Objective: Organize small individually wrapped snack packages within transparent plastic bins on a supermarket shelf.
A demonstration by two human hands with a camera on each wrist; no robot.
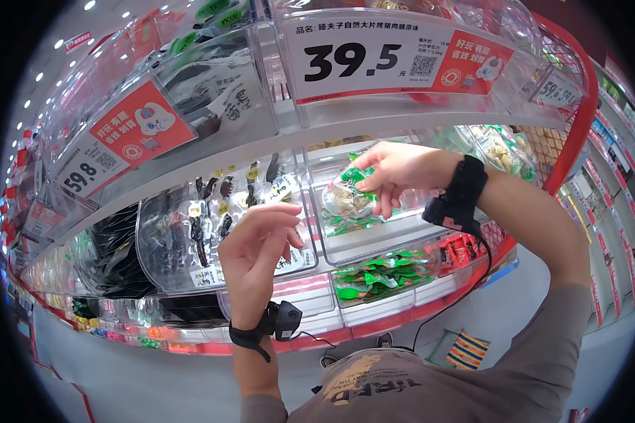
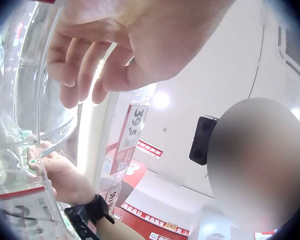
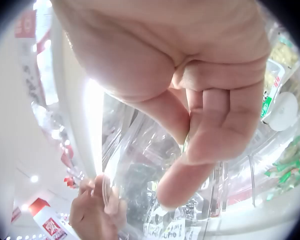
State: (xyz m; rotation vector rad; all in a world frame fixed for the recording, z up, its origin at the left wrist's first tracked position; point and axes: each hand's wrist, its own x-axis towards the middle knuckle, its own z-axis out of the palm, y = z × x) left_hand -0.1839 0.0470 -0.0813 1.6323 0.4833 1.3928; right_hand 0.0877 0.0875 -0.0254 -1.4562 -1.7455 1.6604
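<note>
While the left hand (image 1: pixel 255 247) hangs loose, the right hand (image 1: pixel 406 169) pinches a clear, green-printed plastic packet (image 1: pixel 347 202)

It's in or just above a see-through plastic bin (image 1: pixel 402 238), can't tell which, pinched by its green end. Hands are apart; the left one's bent fingers hold nothing, over a second clear plastic bin (image 1: pixel 159 261) with packets of dark strips (image 1: pixel 199 236). Glossy green packets (image 1: pixel 381 280) sit lower down, big white 39.5 price sign (image 1: pixel 353 63) up top.

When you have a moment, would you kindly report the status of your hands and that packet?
Right hand pinching a green-and-clear packet. Left hand holding nothing, fingers bent. Clear bin divider between the two hands.
</note>
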